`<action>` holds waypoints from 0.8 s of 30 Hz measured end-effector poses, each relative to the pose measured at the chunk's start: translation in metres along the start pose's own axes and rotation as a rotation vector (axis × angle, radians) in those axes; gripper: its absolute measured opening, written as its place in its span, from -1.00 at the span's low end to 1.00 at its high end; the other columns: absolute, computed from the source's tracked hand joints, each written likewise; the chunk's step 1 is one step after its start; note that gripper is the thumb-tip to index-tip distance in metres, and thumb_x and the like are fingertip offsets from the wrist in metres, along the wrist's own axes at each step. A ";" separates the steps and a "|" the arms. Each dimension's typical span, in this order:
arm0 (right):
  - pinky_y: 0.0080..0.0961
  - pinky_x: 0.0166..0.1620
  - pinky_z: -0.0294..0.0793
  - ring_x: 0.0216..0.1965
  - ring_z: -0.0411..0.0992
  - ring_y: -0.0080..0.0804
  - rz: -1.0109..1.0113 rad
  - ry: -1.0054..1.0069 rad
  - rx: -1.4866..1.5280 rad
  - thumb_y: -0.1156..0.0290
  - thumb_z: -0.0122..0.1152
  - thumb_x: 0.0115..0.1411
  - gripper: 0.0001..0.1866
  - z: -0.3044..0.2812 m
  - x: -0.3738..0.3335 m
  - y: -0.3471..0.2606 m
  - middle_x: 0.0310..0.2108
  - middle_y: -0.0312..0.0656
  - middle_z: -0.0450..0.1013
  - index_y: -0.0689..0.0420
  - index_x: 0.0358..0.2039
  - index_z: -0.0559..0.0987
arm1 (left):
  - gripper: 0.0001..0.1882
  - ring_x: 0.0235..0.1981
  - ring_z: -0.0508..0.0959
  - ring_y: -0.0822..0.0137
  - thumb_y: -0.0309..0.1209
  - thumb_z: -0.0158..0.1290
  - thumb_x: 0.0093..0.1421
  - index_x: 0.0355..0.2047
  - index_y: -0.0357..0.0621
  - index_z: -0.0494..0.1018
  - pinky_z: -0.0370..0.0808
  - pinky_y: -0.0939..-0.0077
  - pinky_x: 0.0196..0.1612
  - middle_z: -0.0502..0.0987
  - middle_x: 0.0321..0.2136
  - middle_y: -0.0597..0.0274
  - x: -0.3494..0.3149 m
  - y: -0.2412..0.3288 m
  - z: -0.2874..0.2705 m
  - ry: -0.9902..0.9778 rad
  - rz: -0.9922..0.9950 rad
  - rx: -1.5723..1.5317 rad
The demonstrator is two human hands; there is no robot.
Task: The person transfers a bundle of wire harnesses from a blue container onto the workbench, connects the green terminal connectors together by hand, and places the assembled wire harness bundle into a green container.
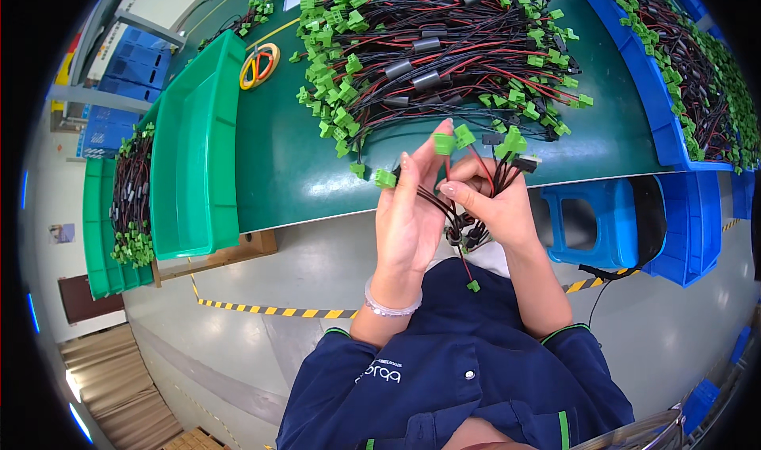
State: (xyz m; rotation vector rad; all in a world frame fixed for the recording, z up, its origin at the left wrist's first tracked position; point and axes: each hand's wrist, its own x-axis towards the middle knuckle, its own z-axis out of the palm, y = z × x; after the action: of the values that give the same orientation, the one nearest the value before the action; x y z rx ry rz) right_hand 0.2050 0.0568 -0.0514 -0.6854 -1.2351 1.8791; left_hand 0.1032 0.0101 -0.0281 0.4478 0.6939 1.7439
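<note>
My left hand (408, 232), with a beaded bracelet at the wrist, is half curled around black and red wire harnesses. One green connector (385, 178) sticks out beside its thumb, and another green connector (444, 143) is at its index fingertip. My right hand (503, 208) closes on a bunch of wire harnesses (476, 182), thumb and index finger pinching the wires. Green connectors (514, 141) and black plugs (525, 163) rise above that hand. Below the hands hang dark cable parts (468, 234) and a loose green connector (474, 286). Fingers hide part of the wires.
A big pile of wire harnesses (428, 54) lies on the green table (277, 157). An open green bin (194, 149) and a tape roll (260, 66) are at left. A blue bin (634, 70) full of harnesses stands right, with a blue stool (594, 224) below.
</note>
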 end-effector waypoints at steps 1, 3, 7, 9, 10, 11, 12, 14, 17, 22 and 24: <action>-0.81 -0.62 0.05 -0.67 0.15 -0.80 0.018 -0.024 0.045 0.56 0.18 -0.07 -0.93 -0.002 0.000 -0.001 -0.66 -0.41 0.30 0.23 -0.55 0.46 | -0.56 0.02 0.19 0.19 -0.24 -0.36 0.23 -0.09 -0.40 0.20 0.17 0.27 0.06 0.14 0.04 -0.05 0.000 0.000 -0.001 0.006 0.016 0.024; -0.79 -0.64 0.00 -0.71 0.10 -0.82 0.040 -0.017 0.070 0.52 0.25 -0.11 -0.88 -0.005 0.000 -0.001 -0.75 -0.48 0.25 0.18 -0.61 0.45 | -0.56 0.03 0.18 0.18 -0.23 -0.36 0.23 -0.11 -0.39 0.23 0.15 0.29 0.07 0.14 0.03 -0.05 0.001 0.000 -0.002 0.010 0.012 0.045; -0.79 -0.62 0.04 -0.67 0.14 -0.77 0.088 -0.041 -0.024 0.58 0.23 -0.14 -0.81 -0.006 0.004 -0.001 -0.69 -0.41 0.25 0.17 -0.68 0.36 | -0.58 0.06 0.15 0.17 -0.22 -0.36 0.23 -0.16 -0.38 0.26 0.12 0.29 0.09 0.16 0.02 -0.08 0.001 -0.001 -0.003 0.028 0.000 0.123; -0.79 -0.62 0.05 -0.67 0.15 -0.77 0.065 -0.097 -0.013 0.58 0.24 -0.14 -0.81 -0.006 0.006 0.000 -0.69 -0.41 0.25 0.17 -0.68 0.36 | -0.61 0.04 0.16 0.22 -0.24 -0.31 0.22 -0.15 -0.33 0.28 0.14 0.33 0.07 0.16 0.02 -0.05 0.001 0.000 -0.003 -0.033 0.002 0.077; -0.79 -0.62 0.05 -0.66 0.16 -0.76 0.073 -0.128 -0.024 0.58 0.24 -0.15 -0.81 -0.006 0.007 0.000 -0.69 -0.40 0.25 0.17 -0.68 0.36 | -0.64 0.03 0.18 0.26 -0.25 -0.27 0.21 -0.15 -0.28 0.31 0.15 0.38 0.04 0.15 0.03 -0.02 0.001 0.000 -0.003 -0.083 -0.017 0.032; -0.80 -0.62 0.06 -0.67 0.18 -0.75 0.087 -0.147 -0.033 0.57 0.25 -0.15 -0.81 -0.006 0.008 0.000 -0.69 -0.39 0.27 0.17 -0.68 0.36 | -0.64 0.03 0.18 0.26 -0.25 -0.27 0.21 -0.15 -0.28 0.31 0.15 0.38 0.04 0.15 0.03 -0.02 0.001 0.001 -0.003 -0.084 -0.017 0.033; -0.80 -0.62 0.06 -0.67 0.18 -0.75 0.071 -0.172 -0.018 0.57 0.25 -0.15 -0.81 -0.006 0.008 0.000 -0.69 -0.39 0.27 0.17 -0.68 0.36 | -0.65 0.02 0.18 0.27 -0.25 -0.27 0.21 -0.18 -0.27 0.32 0.16 0.39 0.03 0.15 0.03 -0.01 0.000 0.001 -0.004 -0.084 -0.005 0.087; -0.80 -0.62 0.06 -0.67 0.18 -0.75 0.098 -0.156 0.037 0.56 0.25 -0.16 -0.81 -0.006 0.007 -0.001 -0.69 -0.37 0.27 0.18 -0.67 0.37 | -0.67 0.02 0.18 0.28 -0.25 -0.27 0.21 -0.22 -0.27 0.33 0.18 0.40 0.02 0.15 0.03 0.00 -0.001 0.000 -0.005 -0.080 0.007 0.142; -0.80 -0.63 0.05 -0.67 0.18 -0.76 0.136 -0.168 0.056 0.55 0.26 -0.16 -0.81 -0.005 0.004 -0.003 -0.68 -0.38 0.28 0.18 -0.67 0.38 | -0.70 0.02 0.18 0.29 -0.24 -0.26 0.21 -0.32 -0.25 0.32 0.19 0.41 0.00 0.13 0.04 0.01 -0.001 -0.002 -0.006 -0.112 0.079 0.166; -0.82 -0.62 0.08 -0.66 0.17 -0.79 0.192 -0.106 -0.069 0.54 0.24 -0.14 -0.83 -0.002 -0.001 -0.010 -0.67 -0.42 0.28 0.17 -0.65 0.39 | -0.66 -0.04 0.26 0.30 -0.21 -0.35 0.23 -0.35 -0.22 0.30 0.23 0.40 -0.02 0.09 0.06 0.05 0.000 0.000 -0.005 0.082 0.035 0.036; -0.83 -0.61 0.07 -0.67 0.16 -0.80 0.128 -0.103 -0.030 0.54 0.24 -0.14 -0.86 0.001 -0.001 -0.011 -0.68 -0.45 0.27 0.19 -0.61 0.42 | -0.63 -0.05 0.27 0.30 -0.19 -0.39 0.24 -0.34 -0.23 0.30 0.24 0.39 -0.03 0.08 0.07 0.06 0.000 0.002 -0.002 0.003 0.051 0.015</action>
State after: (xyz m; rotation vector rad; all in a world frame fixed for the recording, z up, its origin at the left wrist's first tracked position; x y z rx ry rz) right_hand 0.2081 0.0577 -0.0403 -0.7055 -1.3138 2.0259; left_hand 0.1003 0.0087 -0.0282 0.4762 0.7035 1.7884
